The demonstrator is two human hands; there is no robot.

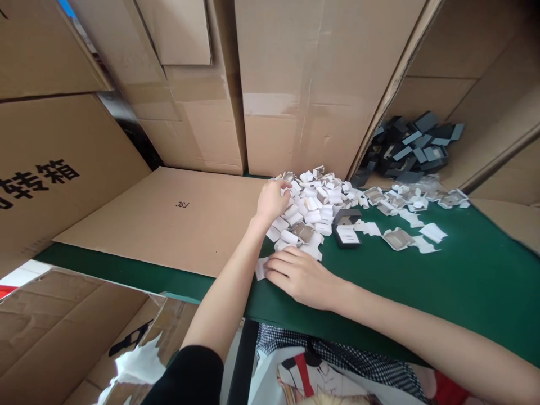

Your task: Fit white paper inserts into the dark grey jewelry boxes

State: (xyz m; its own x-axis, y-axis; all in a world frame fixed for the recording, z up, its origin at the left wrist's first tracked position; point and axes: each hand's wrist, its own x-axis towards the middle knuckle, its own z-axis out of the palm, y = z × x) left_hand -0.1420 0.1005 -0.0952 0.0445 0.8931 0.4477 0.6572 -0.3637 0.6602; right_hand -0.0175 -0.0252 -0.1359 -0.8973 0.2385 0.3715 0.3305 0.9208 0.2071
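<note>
A heap of small folded white card inserts (312, 203) lies on the green tabletop. My left hand (272, 200) is at the heap's left edge, thumb and forefinger apart and curved toward the pieces; its other fingers are partly hidden. Nearer me, my right hand (301, 277) rests palm down at the front of the heap, fingers slightly spread and bent. A white card piece (260, 269) sticks out beside its fingertips, touching them. Right of the heap stands an open small black box (347, 233) with a white insert in it.
A flat cardboard sheet (169, 219) covers the table's left part. Loose white inserts (399, 239) lie scattered to the right. Several dark boxes (415, 146) are piled in an open carton at the back right. Large cartons (320, 84) wall the back; another open carton (76, 332) stands below left.
</note>
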